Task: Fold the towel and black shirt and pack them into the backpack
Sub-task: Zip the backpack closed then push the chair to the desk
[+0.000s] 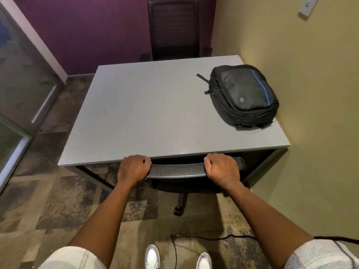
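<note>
A black backpack [242, 96] with a blue stripe lies flat and zipped on the right side of the grey table [136, 113], close to the wall. No towel or black shirt shows in this view. My left hand [134, 168] grips the left end of a black mesh chair back [178, 169] tucked under the table's near edge. My right hand [223, 168] grips the right end of the same chair back. Both hands have their fingers curled over its top rim.
A second dark office chair [173, 28] stands behind the table's far edge against the purple wall. A yellow wall runs along the right side. A glass partition [21, 78] is at left. A thin black cord [213, 238] lies on the carpet by my white shoes.
</note>
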Demonstrator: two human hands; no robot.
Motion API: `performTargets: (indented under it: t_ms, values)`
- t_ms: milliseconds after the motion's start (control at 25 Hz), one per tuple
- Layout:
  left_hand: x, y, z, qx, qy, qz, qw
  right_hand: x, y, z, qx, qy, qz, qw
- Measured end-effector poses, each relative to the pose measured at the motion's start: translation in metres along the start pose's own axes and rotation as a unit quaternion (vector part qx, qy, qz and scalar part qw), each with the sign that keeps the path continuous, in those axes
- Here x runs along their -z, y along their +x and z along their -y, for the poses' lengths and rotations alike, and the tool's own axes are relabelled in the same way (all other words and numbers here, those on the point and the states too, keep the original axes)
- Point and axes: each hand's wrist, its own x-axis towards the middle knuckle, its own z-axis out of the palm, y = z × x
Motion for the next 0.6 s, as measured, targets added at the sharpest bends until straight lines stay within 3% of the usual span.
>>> performTargets:
  t_ms: [600]
  values:
    - [-0.007,0.019,0.025,0.002,-0.013,-0.043,0.999,-0.004,0.009,0.017,-0.002,0.022,-0.019,1.0]
